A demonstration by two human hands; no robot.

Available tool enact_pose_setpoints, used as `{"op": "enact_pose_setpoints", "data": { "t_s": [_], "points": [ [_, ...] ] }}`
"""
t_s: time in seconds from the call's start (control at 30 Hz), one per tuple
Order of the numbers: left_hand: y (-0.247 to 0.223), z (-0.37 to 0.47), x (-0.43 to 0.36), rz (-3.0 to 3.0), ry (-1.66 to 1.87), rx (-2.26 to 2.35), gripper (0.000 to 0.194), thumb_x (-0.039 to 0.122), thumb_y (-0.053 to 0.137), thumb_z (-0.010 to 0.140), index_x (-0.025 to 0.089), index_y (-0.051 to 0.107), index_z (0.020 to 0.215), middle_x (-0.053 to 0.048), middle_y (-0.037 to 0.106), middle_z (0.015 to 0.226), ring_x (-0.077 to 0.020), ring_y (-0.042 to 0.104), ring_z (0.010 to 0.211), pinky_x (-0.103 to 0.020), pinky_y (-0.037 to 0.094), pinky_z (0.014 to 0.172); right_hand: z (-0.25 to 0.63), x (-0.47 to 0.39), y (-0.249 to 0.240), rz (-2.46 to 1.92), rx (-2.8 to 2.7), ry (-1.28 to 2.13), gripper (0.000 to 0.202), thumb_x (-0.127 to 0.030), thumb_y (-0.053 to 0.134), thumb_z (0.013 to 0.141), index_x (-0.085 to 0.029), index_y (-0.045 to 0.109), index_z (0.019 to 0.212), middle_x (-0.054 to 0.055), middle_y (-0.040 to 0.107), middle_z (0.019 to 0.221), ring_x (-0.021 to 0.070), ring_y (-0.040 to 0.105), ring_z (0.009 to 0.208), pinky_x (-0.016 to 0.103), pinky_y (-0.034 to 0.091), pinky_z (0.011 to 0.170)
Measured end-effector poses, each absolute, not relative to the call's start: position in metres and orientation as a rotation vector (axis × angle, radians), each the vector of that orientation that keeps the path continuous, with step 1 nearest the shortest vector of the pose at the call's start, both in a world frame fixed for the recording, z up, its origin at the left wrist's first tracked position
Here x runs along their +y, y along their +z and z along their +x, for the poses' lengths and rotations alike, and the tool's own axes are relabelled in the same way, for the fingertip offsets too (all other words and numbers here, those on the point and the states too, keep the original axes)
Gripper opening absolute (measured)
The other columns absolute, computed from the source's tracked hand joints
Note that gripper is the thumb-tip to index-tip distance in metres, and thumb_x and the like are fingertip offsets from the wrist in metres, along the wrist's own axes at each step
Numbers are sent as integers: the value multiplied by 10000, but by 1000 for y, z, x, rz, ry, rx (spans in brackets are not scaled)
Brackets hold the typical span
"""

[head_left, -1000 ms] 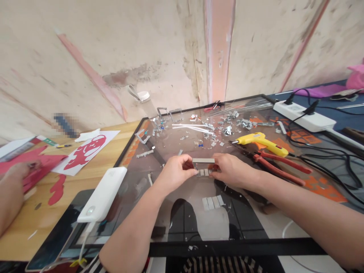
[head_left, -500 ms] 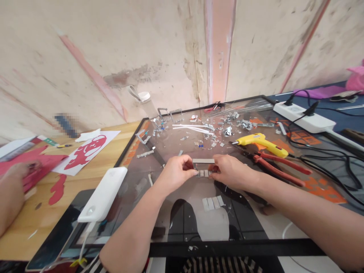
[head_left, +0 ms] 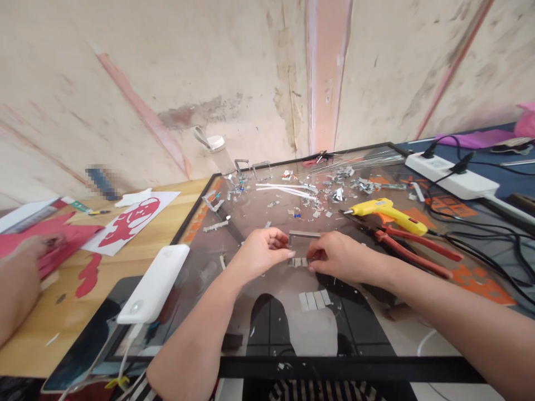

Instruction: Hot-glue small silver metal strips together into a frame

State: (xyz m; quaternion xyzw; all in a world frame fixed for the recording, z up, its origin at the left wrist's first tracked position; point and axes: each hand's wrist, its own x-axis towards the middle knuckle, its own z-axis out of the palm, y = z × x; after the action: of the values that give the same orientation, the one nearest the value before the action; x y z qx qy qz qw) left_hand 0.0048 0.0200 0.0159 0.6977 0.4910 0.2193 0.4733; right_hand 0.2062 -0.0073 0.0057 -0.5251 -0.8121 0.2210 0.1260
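A small grey frame piece, bent at its left end, stands between my hands on the glass-topped table. My right hand has its fingers curled round the piece's right end. Beside the left end is my left hand, thumb and fingers apart, with a narrow gap to the piece. A row of small grey squares lies between my fingertips. Nearer to me, several flat grey strips lie side by side. The yellow glue gun and red-handled pliers rest right of my right hand.
Silvery scraps and white sticks lie farther back. A white power strip with black cables is at the right. A white power bank sits at the left. Another person's hand rests on red paper at the far left.
My left hand's fingers have come off the grey piece's left end, and its bent end now shows. The whole view has shifted slightly.
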Motion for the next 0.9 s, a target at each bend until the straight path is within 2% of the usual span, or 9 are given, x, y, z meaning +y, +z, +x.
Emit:
{"op": "enact_pose_setpoints", "data": {
  "t_s": [0.17,0.4,0.6,0.67,0.77,0.9],
  "points": [
    [14,4,21,1656,488,1257,236,309,669,684,160,568,837,-17,652,668,-150,624,629,-267,483,606,207,-9,6,-1466,-2341,755,142,-275,599,710,-196,713,739,17,690,727,145,588,630,233,397,583],
    [12,8,22,1533,496,1332,210,230,657,704,151,526,849,-10,631,610,-145,635,590,-261,509,586,207,-8,5,-1432,-2337,708,179,-271,562,752,-187,721,751,34,691,744,156,602,661,246,410,623],
    [9,6,22,1617,454,1370,227,254,619,728,162,505,901,-10,630,603,-156,623,540,-264,496,526,206,-6,4,-1422,-2336,681,195,-251,530,775,-187,712,744,32,683,749,153,602,671,246,416,647],
    [7,4,22,1701,466,1361,186,256,585,742,167,529,896,-13,631,637,-152,616,540,-256,483,512,206,-6,4,-1424,-2337,666,185,-246,534,772,-189,708,747,28,677,748,150,597,666,244,416,640],
    [9,0,21,1938,529,1310,141,230,551,752,184,601,876,-31,652,777,-143,621,649,-247,478,582,205,-9,7,-1443,-2325,635,155,-258,560,759,-187,698,767,27,664,753,147,587,652,243,417,613],
    [21,-7,19,2171,542,1241,187,200,538,747,197,651,896,-43,645,906,-136,599,716,-245,463,649,207,-9,14,-1405,-2268,581,147,-272,573,764,-183,685,795,35,657,781,153,586,682,253,437,639]
  ]
}}
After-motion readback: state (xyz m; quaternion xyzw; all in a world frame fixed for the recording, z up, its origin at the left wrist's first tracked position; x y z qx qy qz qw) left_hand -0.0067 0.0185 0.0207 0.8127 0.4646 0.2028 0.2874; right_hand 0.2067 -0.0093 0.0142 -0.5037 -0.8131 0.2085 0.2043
